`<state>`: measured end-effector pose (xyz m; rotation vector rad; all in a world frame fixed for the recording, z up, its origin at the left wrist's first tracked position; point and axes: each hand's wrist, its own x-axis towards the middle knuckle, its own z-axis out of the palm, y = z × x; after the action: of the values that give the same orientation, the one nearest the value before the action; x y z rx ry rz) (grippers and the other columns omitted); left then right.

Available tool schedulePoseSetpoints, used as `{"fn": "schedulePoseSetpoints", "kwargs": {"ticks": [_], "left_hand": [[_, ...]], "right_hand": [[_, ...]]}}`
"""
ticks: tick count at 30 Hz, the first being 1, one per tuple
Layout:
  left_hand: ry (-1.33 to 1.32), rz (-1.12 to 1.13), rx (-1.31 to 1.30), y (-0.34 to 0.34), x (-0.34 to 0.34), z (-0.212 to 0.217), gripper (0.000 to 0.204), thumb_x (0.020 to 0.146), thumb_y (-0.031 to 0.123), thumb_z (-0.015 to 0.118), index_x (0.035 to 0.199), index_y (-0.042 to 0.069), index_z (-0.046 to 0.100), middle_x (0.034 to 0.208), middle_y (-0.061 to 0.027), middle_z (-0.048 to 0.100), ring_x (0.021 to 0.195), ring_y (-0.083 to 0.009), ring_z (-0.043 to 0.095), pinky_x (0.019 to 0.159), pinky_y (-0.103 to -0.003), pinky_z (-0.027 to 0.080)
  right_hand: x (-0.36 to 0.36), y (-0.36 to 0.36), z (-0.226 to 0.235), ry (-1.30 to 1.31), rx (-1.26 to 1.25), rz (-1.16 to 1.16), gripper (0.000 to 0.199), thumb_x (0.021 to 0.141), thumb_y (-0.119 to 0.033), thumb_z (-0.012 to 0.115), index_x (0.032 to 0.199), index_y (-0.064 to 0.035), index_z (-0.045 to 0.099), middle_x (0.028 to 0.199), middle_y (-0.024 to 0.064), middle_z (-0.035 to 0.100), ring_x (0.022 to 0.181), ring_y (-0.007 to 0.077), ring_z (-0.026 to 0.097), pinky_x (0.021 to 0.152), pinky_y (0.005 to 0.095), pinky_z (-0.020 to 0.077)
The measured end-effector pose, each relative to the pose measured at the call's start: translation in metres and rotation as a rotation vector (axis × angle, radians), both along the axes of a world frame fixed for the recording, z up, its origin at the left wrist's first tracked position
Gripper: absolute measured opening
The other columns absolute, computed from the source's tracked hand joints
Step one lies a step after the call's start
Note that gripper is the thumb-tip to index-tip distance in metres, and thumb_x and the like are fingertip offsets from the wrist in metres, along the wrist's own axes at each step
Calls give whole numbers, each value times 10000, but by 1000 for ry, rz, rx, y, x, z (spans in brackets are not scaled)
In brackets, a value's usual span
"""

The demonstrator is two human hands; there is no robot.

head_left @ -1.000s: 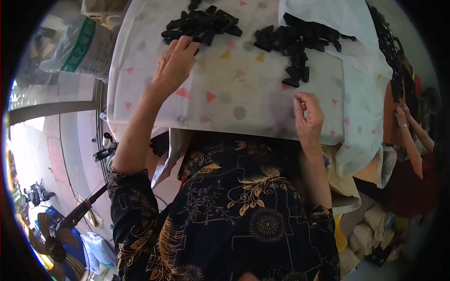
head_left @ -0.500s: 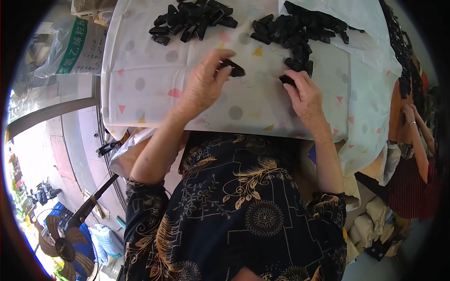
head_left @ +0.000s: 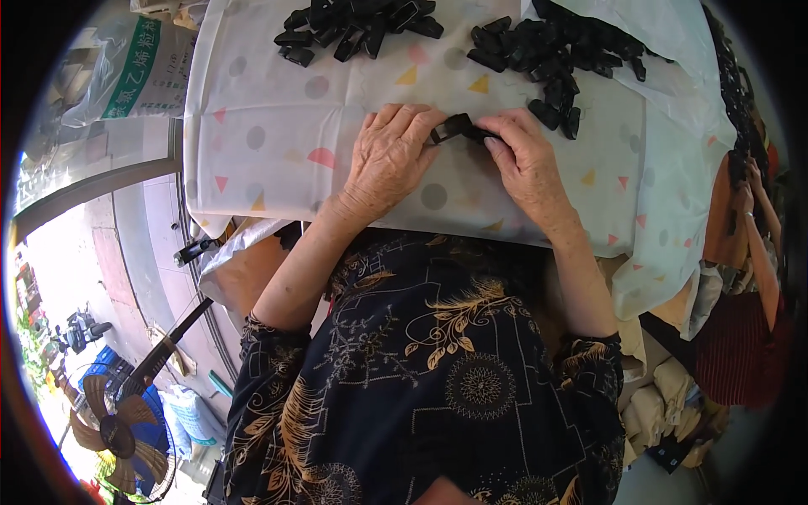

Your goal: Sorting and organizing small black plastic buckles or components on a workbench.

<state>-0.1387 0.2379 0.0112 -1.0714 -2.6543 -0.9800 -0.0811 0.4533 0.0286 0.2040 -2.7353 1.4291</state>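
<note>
Over the patterned tablecloth [head_left: 286, 181] my two hands meet, each pinching a small black plastic part. My left hand [head_left: 389, 156] has its fingers closed on a black part [head_left: 452, 128] with a frame-like opening. Between thumb and fingers of my right hand [head_left: 528, 164] sits a second black part [head_left: 478, 135], mostly covered. The two parts touch end to end; whether they are joined I cannot tell. Beyond my hands lie a left pile of black parts [head_left: 358, 29] and a right pile of black parts [head_left: 547, 50].
White plastic sheeting [head_left: 673, 93] covers the table's right side. At the left stand a clear bag with a green band [head_left: 139, 67] and, lower down, a fan [head_left: 118, 433]. Another person's arm [head_left: 762, 261] reaches toward black items at the far right.
My right hand has moved left from beside the right pile, bringing its black part against the one in my left hand. My left hand has turned palm-down. The view has shifted slightly.
</note>
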Motion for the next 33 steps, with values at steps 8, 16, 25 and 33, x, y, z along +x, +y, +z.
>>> {"fn": "schedulePoseSetpoints", "kwargs": {"ticks": [8, 16, 25, 33], "left_hand": [[-15, 41, -45, 1, 3, 5, 482, 754, 174, 776, 1201, 143, 599, 1151, -18, 602, 1087, -233, 561, 914, -399, 403], [-26, 41, -31, 3, -2, 2, 478, 757, 164, 779, 1195, 126, 594, 1156, -46, 588, 1102, -255, 550, 921, -412, 420], [-56, 45, 20, -3, -1, -3, 437, 759, 115, 759, 1168, 109, 605, 1230, -68, 549, 1115, -283, 535, 926, -421, 419], [-95, -4, -14, -4, -3, -1, 391, 739, 113, 762, 1101, 113, 614, 1220, -38, 557, 1108, -257, 532, 919, -406, 410]], "right_hand": [[2, 7, 15, 39, 289, 23, 417, 867, -13, 704, 1267, -62, 595, 1104, 128, 606, 874, 280, 655, 748, 360, 555], [6, 16, 21, 158, 462, 115, 370, 843, -1, 690, 1200, -93, 654, 1179, 112, 617, 860, 272, 652, 744, 372, 557], [-15, 30, 11, 386, 564, 381, 412, 696, 9, 764, 1097, -52, 689, 1105, 76, 628, 914, 244, 632, 782, 336, 555], [-19, -4, 9, 471, 321, 198, 408, 690, 8, 796, 1082, -34, 693, 972, 90, 619, 844, 247, 622, 706, 338, 542]]}}
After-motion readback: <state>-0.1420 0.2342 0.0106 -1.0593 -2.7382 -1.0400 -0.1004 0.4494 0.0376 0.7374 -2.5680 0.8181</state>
